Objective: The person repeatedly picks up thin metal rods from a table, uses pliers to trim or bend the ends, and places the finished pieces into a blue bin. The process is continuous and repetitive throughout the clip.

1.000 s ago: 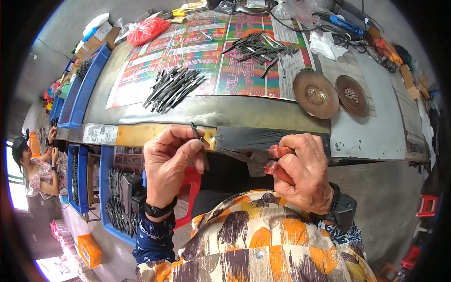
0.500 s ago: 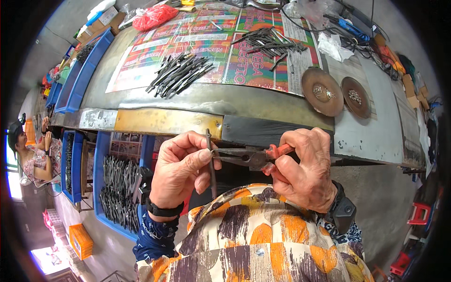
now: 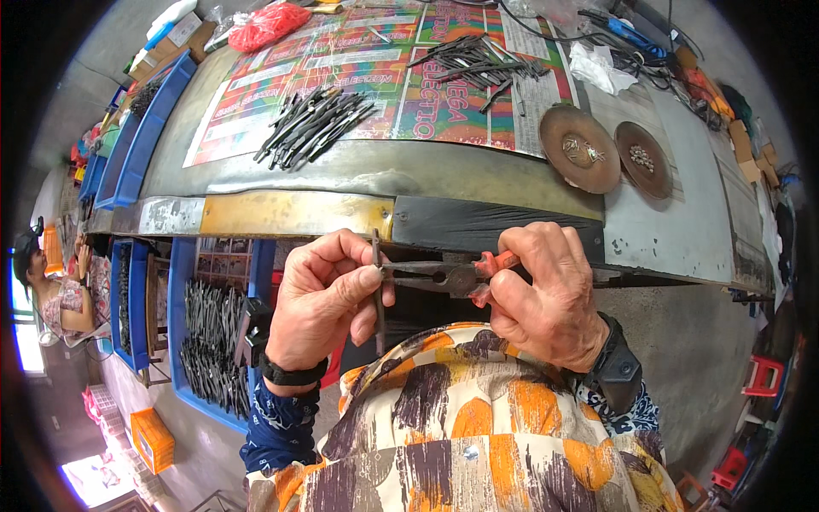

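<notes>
Between the thumb and fingers of my left hand (image 3: 316, 299), a thin dark strip (image 3: 379, 320) stands roughly upright in front of the table edge. My right hand (image 3: 550, 294) is wrapped round the red handles of a pair of pliers (image 3: 458, 280). The jaws point left and their tips meet the strip beside my left thumb; whether they grip it or something tiny there, I cannot tell. Two round brown dishes lie on the table at the right: one dish (image 3: 559, 162) holds small silvery pieces, the other dish (image 3: 655, 189) small pale round bits.
Dark strips lie in a near pile (image 3: 311, 128) and a far pile (image 3: 482, 64) on printed sheets. Below the table at left, a blue bin (image 3: 177, 341) holds many more. A blue tray (image 3: 158, 141) sits at the table's left end. Another person (image 3: 66, 299) sits far left.
The view has shifted slightly, so the table sits a little higher and further left. The pliers' handles look closer together in my right hand. Both hands keep their holds.
</notes>
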Tool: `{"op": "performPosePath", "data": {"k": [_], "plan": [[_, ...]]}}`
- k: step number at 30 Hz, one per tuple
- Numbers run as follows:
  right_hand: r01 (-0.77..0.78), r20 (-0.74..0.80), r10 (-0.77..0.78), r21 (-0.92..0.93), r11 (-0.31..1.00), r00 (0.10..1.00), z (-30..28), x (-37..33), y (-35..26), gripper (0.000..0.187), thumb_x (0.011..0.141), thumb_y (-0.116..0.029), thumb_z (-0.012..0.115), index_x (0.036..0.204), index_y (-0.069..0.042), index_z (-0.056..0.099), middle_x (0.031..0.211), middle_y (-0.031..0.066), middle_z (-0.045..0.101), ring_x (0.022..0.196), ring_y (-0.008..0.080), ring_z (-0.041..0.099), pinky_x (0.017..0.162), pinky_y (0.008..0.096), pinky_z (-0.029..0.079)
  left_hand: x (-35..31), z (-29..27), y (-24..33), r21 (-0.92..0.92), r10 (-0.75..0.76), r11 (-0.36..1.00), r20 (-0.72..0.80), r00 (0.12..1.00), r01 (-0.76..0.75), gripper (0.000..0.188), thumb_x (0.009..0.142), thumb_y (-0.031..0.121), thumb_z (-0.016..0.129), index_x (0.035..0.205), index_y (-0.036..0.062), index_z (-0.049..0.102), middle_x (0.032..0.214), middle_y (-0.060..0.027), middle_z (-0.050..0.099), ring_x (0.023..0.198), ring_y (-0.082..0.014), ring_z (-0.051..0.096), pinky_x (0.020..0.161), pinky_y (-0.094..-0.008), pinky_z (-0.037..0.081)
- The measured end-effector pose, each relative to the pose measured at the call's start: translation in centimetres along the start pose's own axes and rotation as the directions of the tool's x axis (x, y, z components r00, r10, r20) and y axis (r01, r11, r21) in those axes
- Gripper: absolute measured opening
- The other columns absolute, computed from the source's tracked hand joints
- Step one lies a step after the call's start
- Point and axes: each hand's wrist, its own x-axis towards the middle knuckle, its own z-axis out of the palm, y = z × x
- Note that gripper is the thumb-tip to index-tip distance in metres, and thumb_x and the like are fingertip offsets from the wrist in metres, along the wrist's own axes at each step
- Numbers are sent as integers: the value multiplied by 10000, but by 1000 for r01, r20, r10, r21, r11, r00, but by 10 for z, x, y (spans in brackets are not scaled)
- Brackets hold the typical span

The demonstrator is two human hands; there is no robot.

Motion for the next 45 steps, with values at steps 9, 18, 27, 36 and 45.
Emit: {"op": "performPosePath", "data": {"k": [9, 18, 27, 36, 45], "plan": [[-54, 170, 38, 93, 994, 985, -7, -10, 0, 182, 703, -129, 734, 818, -62, 610, 949, 86, 532, 835, 258, 530, 707, 402, 418, -4, 4, -3, 36, -6, 999, 29, 1000, 5, 70, 976, 13, 612, 998, -19, 554, 810, -144, 683, 474, -96, 572, 436, -196, 447], [-394, 442, 64, 712, 581, 895, -8, -11, 8, 179, 645, 40, 659, 790, 25, 555, 887, 168, 567, 830, 305, 582, 747, 394, 485, -14, 9, -6, 751, 578, 297, 350, 737, -590, 101, 919, -17, 672, 1015, -22, 640, 917, -168, 713, 632, -164, 699, 547, -248, 562], [-136, 136, 113, 175, 975, 984, -6, -9, -6, 278, 664, -119, 753, 897, -52, 619, 1040, 119, 535, 974, 295, 551, 862, 455, 396, -11, 8, -7, 94, 218, 973, -75, 973, -211, 85, 971, 21, 628, 1014, -37, 583, 882, -181, 692, 550, -130, 626, 475, -217, 496], [-58, 80, 54, 48, 997, 995, -4, -7, -6, 258, 669, -156, 764, 858, -68, 613, 1050, 124, 540, 985, 288, 561, 833, 452, 408, -11, 5, -1, -49, 24, 998, -65, 998, -27, 78, 962, 9, 629, 1020, -22, 587, 842, -178, 693, 488, -124, 606, 433, -194, 469], [-71, 143, 47, 165, 984, 989, -3, -12, -5, 188, 692, -87, 725, 809, -53, 582, 922, 107, 516, 795, 261, 525, 683, 404, 435, -15, 6, 1, 129, 71, 989, -6, 997, -69, 113, 933, -30, 647, 1023, -30, 579, 829, -151, 705, 519, -87, 598, 467, -191, 455]]}}
